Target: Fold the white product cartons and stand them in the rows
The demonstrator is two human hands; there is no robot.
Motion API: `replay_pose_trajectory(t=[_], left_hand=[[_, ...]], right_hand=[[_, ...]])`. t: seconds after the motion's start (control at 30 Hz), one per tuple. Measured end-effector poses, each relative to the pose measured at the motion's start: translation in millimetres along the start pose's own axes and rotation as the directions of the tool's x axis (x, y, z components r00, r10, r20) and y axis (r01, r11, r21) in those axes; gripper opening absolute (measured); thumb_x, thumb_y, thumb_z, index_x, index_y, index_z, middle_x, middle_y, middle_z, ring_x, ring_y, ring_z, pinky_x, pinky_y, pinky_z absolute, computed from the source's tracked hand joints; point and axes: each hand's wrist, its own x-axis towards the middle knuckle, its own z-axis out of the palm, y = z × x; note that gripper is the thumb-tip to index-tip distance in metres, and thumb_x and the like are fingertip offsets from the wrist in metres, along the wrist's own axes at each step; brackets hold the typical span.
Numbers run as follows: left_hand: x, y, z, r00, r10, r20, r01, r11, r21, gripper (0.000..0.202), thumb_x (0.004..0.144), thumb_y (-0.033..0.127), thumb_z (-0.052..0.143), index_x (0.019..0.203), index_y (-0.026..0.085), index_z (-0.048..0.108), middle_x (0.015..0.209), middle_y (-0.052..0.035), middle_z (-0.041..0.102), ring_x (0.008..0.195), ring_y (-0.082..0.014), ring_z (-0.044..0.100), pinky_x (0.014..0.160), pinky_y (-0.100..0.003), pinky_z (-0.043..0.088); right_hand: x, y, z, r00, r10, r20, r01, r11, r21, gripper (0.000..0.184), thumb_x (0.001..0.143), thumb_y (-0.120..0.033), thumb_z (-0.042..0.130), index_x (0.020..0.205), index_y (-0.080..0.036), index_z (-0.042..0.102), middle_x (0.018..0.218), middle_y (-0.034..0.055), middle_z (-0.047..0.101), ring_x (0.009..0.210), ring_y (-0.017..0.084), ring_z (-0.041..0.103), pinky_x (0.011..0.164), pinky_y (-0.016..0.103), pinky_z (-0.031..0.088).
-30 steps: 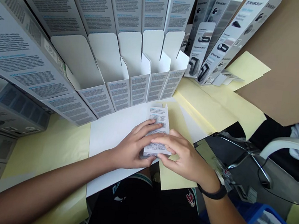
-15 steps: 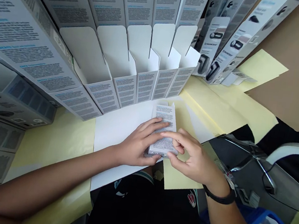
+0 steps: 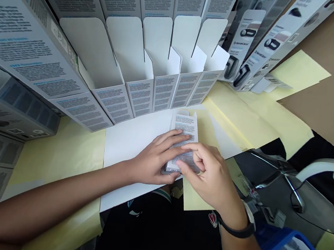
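Observation:
A small white carton (image 3: 184,133) with grey printed text lies on a white card sheet (image 3: 134,145), its top end showing above my hands. My left hand (image 3: 158,156) wraps its left side, with the fingers across the face and the thumb at the lower end. My right hand (image 3: 209,175) sits on the carton's lower right, its fingers curled and pinching the face and edge. The lower part of the carton is hidden by my fingers. A black band circles my right wrist.
Several open white display cartons with printed sides stand in a row behind the sheet. Silvercrest product boxes lean at the back right. Pale yellow paper (image 3: 247,114) and brown cardboard (image 3: 321,79) lie to the right. A blue crate (image 3: 280,240) sits at the lower right.
My right hand's fingers have curled tighter on the carton's lower right, and that wrist has turned. The carton stays in about the same place on the sheet, and the view has shifted slightly.

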Motion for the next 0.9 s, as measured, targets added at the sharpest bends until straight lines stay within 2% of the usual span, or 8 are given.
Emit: replay_pose_trajectory(t=[0.17,0.33,0.43,0.5,0.57,0.67,0.77,0.9], left_hand=[[0,-1,0.1,1.000,-0.004,0.021,0.005,1.000,-0.007,0.071,0.085,0.037,0.068,0.148,0.017,0.041,0.153,-0.0188,0.043,0.150,-0.0384,0.029,0.120,-0.059,0.034],[-1,1,0.4,1.000,0.005,-0.003,-0.005,1.000,-0.018,0.067,0.087,0.038,0.067,0.146,0.021,0.042,0.152,-0.0178,0.042,0.150,-0.0380,0.029,0.120,-0.060,0.031],[-5,4,1.3,0.994,-0.049,-0.099,0.044,0.998,-0.052,0.086,0.081,0.053,0.075,0.150,0.022,0.034,0.157,-0.0195,0.034,0.153,-0.0408,0.022,0.122,-0.065,0.024],[-8,6,2.5,0.972,-0.169,-0.161,0.158,0.984,-0.078,0.108,0.072,0.064,0.079,0.155,0.024,0.023,0.163,-0.0211,0.021,0.155,-0.0448,0.009,0.120,-0.071,0.019],[-10,6,3.6,0.952,-0.274,-0.134,0.268,0.961,-0.065,0.117,0.068,0.069,0.079,0.157,0.025,0.017,0.165,-0.0223,0.012,0.155,-0.0479,0.000,0.117,-0.076,0.018],[-11,7,4.3,0.943,-0.332,-0.011,0.332,0.943,-0.025,0.117,0.066,0.067,0.082,0.156,0.027,0.019,0.167,-0.0215,-0.002,0.154,-0.0504,0.002,0.116,-0.073,0.027],[-11,9,5.0,0.942,-0.329,0.064,0.331,0.944,-0.021,0.110,0.070,0.053,0.085,0.156,0.026,0.020,0.167,-0.0193,-0.014,0.152,-0.0469,0.021,0.111,-0.059,0.045],[-12,10,7.0,0.971,-0.229,0.064,0.228,0.974,0.017,0.099,0.076,0.042,0.081,0.155,0.025,0.023,0.168,-0.0186,-0.008,0.150,-0.0419,0.033,0.106,-0.049,0.053]], right_hand=[[1,3,-2,0.998,0.040,0.043,-0.043,0.996,0.076,0.009,0.095,-0.016,0.058,0.104,-0.018,0.058,0.063,-0.0081,0.033,0.058,0.012,0.040,0.068,0.028,0.038],[-6,13,4,0.992,0.117,0.047,-0.126,0.944,0.305,0.028,0.097,-0.016,0.052,0.123,-0.025,0.054,0.065,-0.0081,0.030,0.055,0.010,0.036,0.057,0.023,0.036],[-16,19,8,0.975,0.189,-0.116,-0.126,0.902,0.414,0.022,0.098,-0.023,0.056,0.119,-0.026,0.056,0.066,-0.0070,0.039,0.056,0.011,0.041,0.055,0.023,0.038],[-23,27,8,0.907,0.263,-0.329,-0.133,0.920,0.369,0.008,0.098,-0.027,0.057,0.105,-0.024,0.058,0.065,-0.0054,0.046,0.056,0.012,0.043,0.053,0.023,0.038],[-25,38,7,0.891,0.249,-0.379,-0.162,0.956,0.245,0.010,0.098,-0.033,0.057,0.101,-0.023,0.060,0.068,-0.0026,0.053,0.060,0.014,0.049,0.058,0.026,0.043],[-23,48,5,0.962,0.208,-0.179,-0.207,0.978,0.024,0.027,0.098,-0.046,0.052,0.102,-0.024,0.065,0.084,0.0045,0.065,0.081,0.023,0.062,0.073,0.038,0.050],[-18,47,5,0.977,0.210,0.034,-0.209,0.977,-0.033,0.041,0.102,-0.051,0.039,0.090,-0.025,0.067,0.089,0.0070,0.068,0.093,0.029,0.065,0.081,0.048,0.051],[-15,40,7,0.972,0.220,0.078,-0.225,0.972,0.065,0.042,0.102,-0.053,0.037,0.095,-0.025,0.066,0.092,0.0079,0.069,0.095,0.029,0.066,0.086,0.051,0.054]])
